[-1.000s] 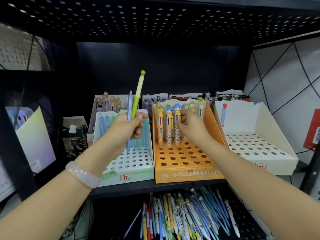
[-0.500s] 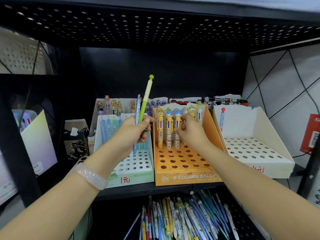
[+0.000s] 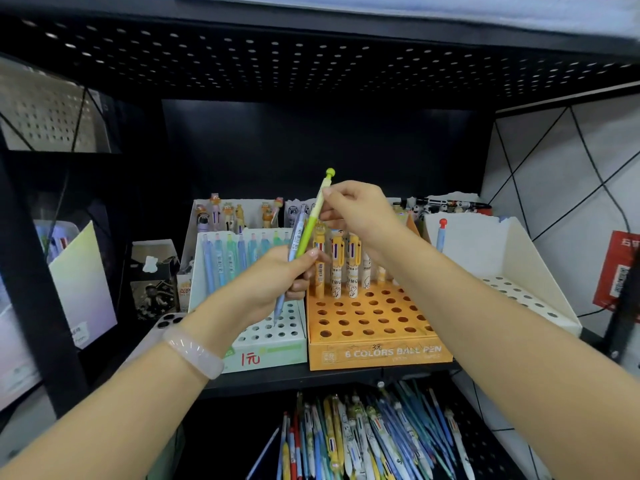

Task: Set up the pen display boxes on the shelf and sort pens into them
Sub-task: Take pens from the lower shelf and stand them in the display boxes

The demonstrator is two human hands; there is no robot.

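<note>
Holding: left hand (image 3: 277,282) grips green pen (image 3: 313,216) and blue pen (image 3: 289,268)
Pinching: right hand (image 3: 360,216) nips green pen's top
Axis: green pen near upright, knob up, tilted right

Green pen (image 3: 313,216) tilted above orange box (image 3: 377,327)
</note>
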